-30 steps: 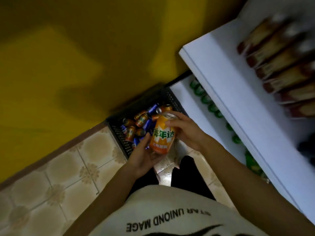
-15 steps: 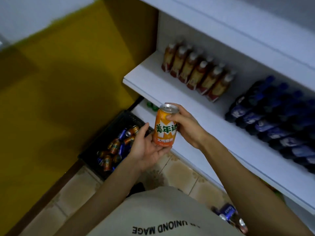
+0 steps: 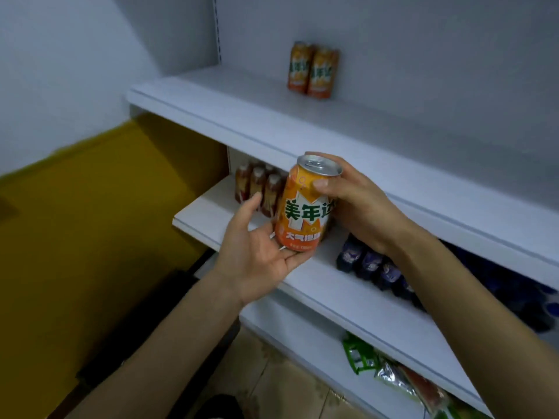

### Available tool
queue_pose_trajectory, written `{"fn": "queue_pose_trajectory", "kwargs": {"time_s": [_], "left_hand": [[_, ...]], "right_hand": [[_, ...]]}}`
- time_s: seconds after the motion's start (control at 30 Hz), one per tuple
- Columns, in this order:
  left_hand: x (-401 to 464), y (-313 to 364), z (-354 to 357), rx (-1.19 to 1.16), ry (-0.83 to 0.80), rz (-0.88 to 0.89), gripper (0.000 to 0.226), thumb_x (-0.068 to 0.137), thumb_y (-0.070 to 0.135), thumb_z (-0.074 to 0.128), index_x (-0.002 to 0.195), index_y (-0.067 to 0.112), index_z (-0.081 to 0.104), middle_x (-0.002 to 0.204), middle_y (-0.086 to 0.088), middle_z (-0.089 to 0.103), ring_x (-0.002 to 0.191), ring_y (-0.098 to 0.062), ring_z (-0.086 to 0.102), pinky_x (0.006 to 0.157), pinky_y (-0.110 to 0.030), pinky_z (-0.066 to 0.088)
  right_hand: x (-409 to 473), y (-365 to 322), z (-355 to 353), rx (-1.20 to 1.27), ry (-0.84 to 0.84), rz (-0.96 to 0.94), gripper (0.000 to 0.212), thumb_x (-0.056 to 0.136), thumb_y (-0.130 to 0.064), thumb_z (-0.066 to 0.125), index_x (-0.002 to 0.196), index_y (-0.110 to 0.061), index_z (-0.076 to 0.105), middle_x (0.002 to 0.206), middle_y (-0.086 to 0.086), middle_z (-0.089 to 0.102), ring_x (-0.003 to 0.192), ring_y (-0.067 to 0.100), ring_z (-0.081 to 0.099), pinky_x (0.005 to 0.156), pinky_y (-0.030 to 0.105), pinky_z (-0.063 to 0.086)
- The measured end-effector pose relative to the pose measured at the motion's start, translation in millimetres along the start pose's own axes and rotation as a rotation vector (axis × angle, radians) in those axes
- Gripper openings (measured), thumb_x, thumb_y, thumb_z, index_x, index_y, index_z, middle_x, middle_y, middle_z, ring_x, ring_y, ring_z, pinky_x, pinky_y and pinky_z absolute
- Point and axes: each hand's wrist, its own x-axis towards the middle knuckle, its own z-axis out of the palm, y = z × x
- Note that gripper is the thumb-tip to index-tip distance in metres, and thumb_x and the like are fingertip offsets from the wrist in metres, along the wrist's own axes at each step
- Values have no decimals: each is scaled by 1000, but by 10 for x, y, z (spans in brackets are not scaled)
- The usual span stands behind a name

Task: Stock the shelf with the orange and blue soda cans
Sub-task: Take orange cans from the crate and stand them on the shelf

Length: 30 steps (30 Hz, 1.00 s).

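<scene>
Left hand [image 3: 257, 252]: nearest to us, palm up, fingers loosely spread; its grip is wide, only cradling the base of the can.
Right hand [image 3: 354, 204]: grip curled round the upper half of the can, thumb across the front just under the rim, fingers wrapped behind.
Orange soda can [image 3: 305, 207]: held upright between our two hands, in the air in front of the middle shelf, touching no shelf; pull-tab top unopened, label facing us.
Lowest shelf [image 3: 302, 337]: below our right forearm; green and mixed snack packets [image 3: 363, 358] lie along it.
Middle shelf [image 3: 348, 297]: just behind the can; brown-red bottles [image 3: 260, 189] stand at its left end, dark blue bottles [image 3: 372, 264] in a row to the right.
Top shelf [image 3: 272, 116]: farther off and higher; mostly bare boards on the near side.
Two orange cans [image 3: 313, 71]: already standing side by side at the back of the top shelf, against the rear panel.
Blue cans: none in view.
Step in hand: we judge this the carry, one orange can lifted and not yet placed.
Next move: likely a reach up and back with our right hand to set the can upright beside the standing pair, label forward, our left hand letting go of the base first; care not to knock the pair over.
</scene>
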Motion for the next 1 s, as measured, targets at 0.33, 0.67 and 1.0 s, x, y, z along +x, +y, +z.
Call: {"fn": "queue_pose_trajectory", "kwargs": {"time_s": [0.33,0.67,1.0], "left_hand": [[694,714,944,406,-196,137,47,70,14,66,116,8,59,105,-8,70,105,-21,64,92,-33,53],[2023,1509,1150,622,-366,195,44,86,20,66,128,15,54,121,-5,65,112,-20,62,92,-32,52],[3248,2154,963,1655,-334,1095,41,80,38,73,115,22,59,108,5,67,94,-9,62,78,-22,45]], "right_hand": [[437,-1110,-519,-445,205,-140,47,79,-32,74,121,-28,53,108,-6,67,98,10,66,79,35,58],[1549,-1415,-918,-510,417,-37,51,76,-21,79,119,-16,54,107,5,67,95,19,67,77,39,60],[2742,-1042,-1419,-502,574,116,59,68,-12,84,116,-19,50,115,9,62,102,27,63,83,49,57]]}}
